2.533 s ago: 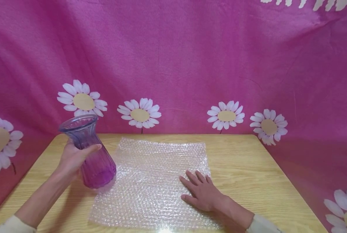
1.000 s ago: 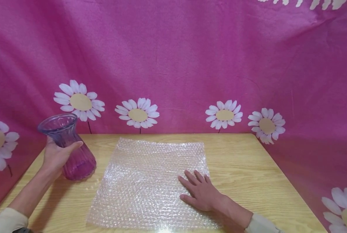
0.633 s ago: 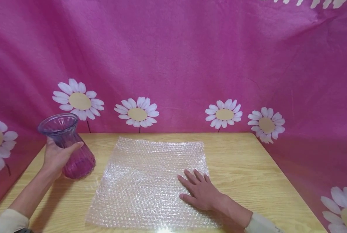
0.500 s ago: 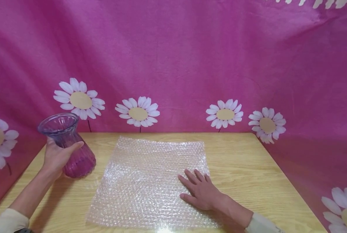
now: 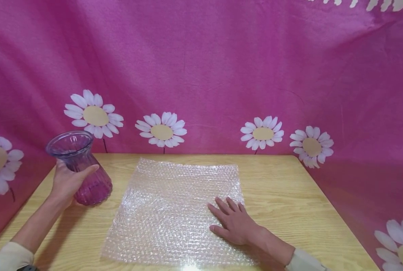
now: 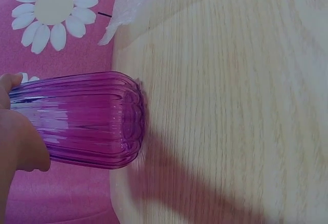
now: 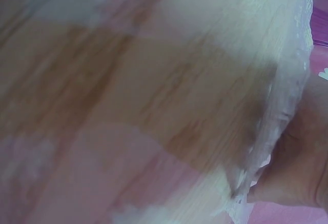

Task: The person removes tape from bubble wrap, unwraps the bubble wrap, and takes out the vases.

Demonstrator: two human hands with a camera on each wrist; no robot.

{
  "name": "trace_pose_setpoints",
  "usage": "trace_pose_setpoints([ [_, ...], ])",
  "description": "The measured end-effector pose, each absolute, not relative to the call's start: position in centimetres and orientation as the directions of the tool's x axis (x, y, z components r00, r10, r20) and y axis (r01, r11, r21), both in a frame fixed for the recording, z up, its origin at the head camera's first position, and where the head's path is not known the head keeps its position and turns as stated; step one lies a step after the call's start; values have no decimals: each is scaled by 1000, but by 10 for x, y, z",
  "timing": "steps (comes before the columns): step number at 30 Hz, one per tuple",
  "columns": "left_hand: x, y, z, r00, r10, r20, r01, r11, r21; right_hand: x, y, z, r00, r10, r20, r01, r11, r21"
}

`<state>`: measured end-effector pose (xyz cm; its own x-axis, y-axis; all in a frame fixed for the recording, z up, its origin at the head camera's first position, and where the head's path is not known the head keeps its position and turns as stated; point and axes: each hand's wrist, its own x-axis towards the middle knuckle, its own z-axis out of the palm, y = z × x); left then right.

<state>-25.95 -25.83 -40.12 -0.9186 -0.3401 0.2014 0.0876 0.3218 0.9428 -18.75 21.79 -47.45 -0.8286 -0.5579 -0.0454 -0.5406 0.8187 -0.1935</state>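
My left hand (image 5: pixel 67 183) grips a ribbed glass vase (image 5: pixel 94 184) around its narrowed middle, thumb across the front. The vase fades from bluish at its flared rim to purple-pink at the base. It stands at the table's left, beside the bubble wrap and apart from it; in the left wrist view its base meets the wood or nearly so. A clear sheet of bubble wrap (image 5: pixel 174 210) lies flat across the middle of the table. My right hand (image 5: pixel 236 224) rests on the sheet's right part, palm down with fingers spread.
The light wooden table (image 5: pixel 289 203) has its far edge against a pink cloth (image 5: pixel 201 75) printed with white daisies. More of this cloth hangs along the left and right sides.
Since the earliest frame, my left hand has carried the vase left, off the bubble wrap's edge and lower. Over the last second it stays nearly still. My right hand has not moved.
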Motion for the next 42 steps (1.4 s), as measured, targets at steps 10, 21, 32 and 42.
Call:
trace_pose_setpoints([
  [10, -255, -266, -400, -943, -266, 200, 98, 355, 930, -188, 217, -473, -828, -560, -35, -546, 819, -179],
  [21, -241, -266, -400, -930, -320, 182, 48, 384, 922, -189, 217, -473, -822, -568, -26, -555, 811, -184],
  [32, -231, -260, -402, -831, -496, 253, 106, 306, 946, -188, 218, -475, -824, -566, -21, -553, 812, -184],
  [42, -222, -250, -405, -780, -508, 364, 167, 391, 905, -189, 218, -476, -825, -564, -36, -549, 815, -185],
])
